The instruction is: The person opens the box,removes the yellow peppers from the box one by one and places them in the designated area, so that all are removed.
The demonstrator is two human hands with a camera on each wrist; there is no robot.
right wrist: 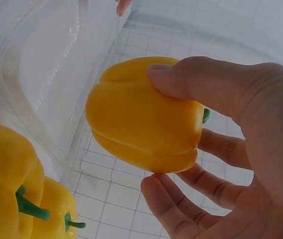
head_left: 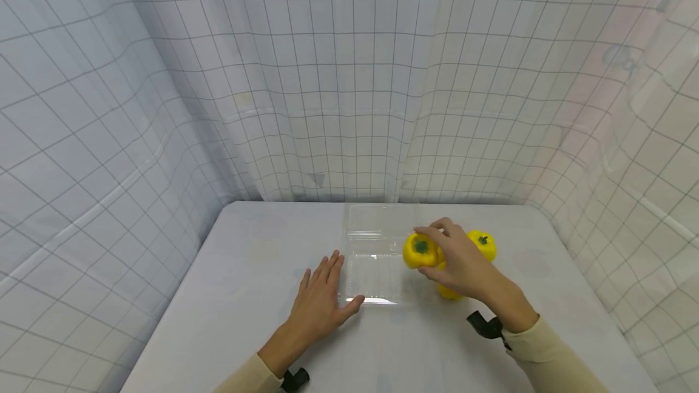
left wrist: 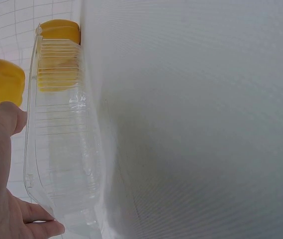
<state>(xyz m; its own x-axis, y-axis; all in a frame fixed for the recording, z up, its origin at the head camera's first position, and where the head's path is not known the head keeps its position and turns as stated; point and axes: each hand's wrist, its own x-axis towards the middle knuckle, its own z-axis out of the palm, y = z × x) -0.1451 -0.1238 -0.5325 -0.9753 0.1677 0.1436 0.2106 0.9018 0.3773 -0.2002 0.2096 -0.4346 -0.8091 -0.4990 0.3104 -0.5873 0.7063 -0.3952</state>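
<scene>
A yellow bell pepper (head_left: pixel 418 252) with a green stem is pinched between the thumb and fingers of my right hand (head_left: pixel 464 262), raised near the right side of a clear plastic clamshell box (head_left: pixel 374 278). The right wrist view shows the thumb across the held pepper (right wrist: pixel 141 114). My left hand (head_left: pixel 319 305) lies with straight, spread fingers along the box's left edge and near corner. In the left wrist view, its thumb and fingertips are close to the rim of the box (left wrist: pixel 61 129); whether they press it I cannot tell.
Two more yellow peppers stand right of the box, one farther back (head_left: pixel 483 244) and one nearer (head_left: pixel 449 292), partly hidden by my right hand. The box lid (head_left: pixel 377 218) lies folded back. White gridded curtains (head_left: pixel 349 96) surround the white table (head_left: pixel 262 247) behind and at both sides.
</scene>
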